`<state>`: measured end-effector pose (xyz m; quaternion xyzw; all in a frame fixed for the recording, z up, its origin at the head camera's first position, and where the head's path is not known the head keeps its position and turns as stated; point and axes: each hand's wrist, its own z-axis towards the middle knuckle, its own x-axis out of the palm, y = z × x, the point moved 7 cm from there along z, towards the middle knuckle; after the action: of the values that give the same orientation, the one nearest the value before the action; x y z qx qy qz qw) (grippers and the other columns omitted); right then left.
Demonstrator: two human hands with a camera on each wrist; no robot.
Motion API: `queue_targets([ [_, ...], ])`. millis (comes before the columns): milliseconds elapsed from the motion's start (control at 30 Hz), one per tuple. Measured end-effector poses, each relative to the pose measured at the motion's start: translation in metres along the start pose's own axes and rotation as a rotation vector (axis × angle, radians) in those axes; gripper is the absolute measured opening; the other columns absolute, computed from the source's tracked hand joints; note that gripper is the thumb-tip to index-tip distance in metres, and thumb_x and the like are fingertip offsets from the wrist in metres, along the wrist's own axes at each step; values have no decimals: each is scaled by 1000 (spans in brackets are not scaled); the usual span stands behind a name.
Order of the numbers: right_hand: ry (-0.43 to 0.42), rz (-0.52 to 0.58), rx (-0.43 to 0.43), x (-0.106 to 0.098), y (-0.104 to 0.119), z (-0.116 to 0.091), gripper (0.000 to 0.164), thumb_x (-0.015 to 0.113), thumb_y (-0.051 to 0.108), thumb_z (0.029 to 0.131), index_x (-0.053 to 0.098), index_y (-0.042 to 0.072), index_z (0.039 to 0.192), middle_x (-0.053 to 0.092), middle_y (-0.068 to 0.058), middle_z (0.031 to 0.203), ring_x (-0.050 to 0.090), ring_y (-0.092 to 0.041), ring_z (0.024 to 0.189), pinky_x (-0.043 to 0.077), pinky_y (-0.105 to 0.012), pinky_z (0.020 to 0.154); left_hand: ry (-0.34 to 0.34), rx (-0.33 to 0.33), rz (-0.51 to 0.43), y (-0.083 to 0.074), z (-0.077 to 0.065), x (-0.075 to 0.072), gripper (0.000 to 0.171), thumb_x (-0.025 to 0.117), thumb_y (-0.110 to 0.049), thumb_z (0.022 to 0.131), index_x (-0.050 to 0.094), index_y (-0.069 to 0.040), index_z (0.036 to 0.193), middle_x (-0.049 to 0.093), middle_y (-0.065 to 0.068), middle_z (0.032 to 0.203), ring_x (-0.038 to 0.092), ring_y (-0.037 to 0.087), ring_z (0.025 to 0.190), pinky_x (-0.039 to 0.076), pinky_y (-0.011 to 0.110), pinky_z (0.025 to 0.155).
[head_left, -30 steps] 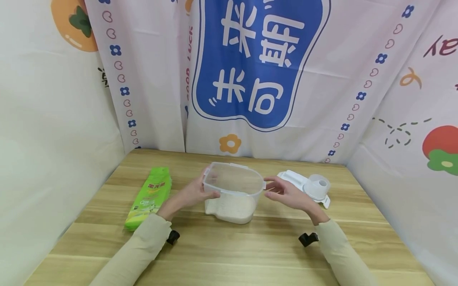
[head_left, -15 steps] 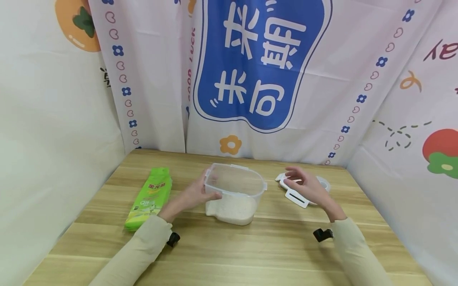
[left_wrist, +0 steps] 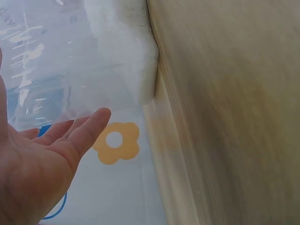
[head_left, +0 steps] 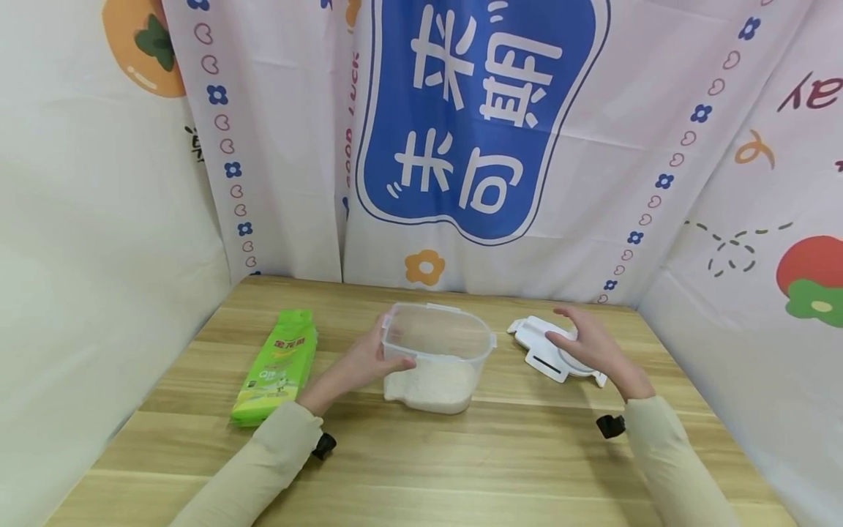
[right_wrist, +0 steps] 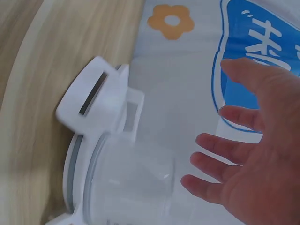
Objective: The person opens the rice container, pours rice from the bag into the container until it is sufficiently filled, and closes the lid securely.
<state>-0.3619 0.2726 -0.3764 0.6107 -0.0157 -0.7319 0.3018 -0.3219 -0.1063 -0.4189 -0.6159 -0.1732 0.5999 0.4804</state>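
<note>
A clear plastic container (head_left: pixel 437 333) with white rice (head_left: pixel 431 384) in its lower part stands upright on the table. My left hand (head_left: pixel 365 359) holds its left end, the thumb at the front near the rim and the fingers round the side. In the left wrist view my left fingers (left_wrist: pixel 89 129) lie along the clear wall. Over on the right, a white lid (head_left: pixel 536 340) with a clear round cup (right_wrist: pixel 133 183) lies on the table. My right hand (head_left: pixel 593 340) hovers above this lid, fingers spread and holding nothing; it partly hides the cup in the head view.
A green and yellow rice bag (head_left: pixel 276 366) lies on the wooden table (head_left: pixel 461 468), left of the container. Printed curtains (head_left: pixel 296 183) stand behind the table and along both sides.
My right hand has left the container's right side and moved right to above the lid. The left hand keeps its hold, and the container has shifted slightly right.
</note>
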Motion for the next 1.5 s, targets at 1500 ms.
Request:
queue_targets([
  [1500,114,-58,227,15,-66,-12,77,70,29,89,32,-6,145,32,-44,141,34,-59,126,35,-71,101,7,-2,10,4,-2,3,99,71,-50,86,3,-36,156,48,17,143,64,30,102,55,43,84],
])
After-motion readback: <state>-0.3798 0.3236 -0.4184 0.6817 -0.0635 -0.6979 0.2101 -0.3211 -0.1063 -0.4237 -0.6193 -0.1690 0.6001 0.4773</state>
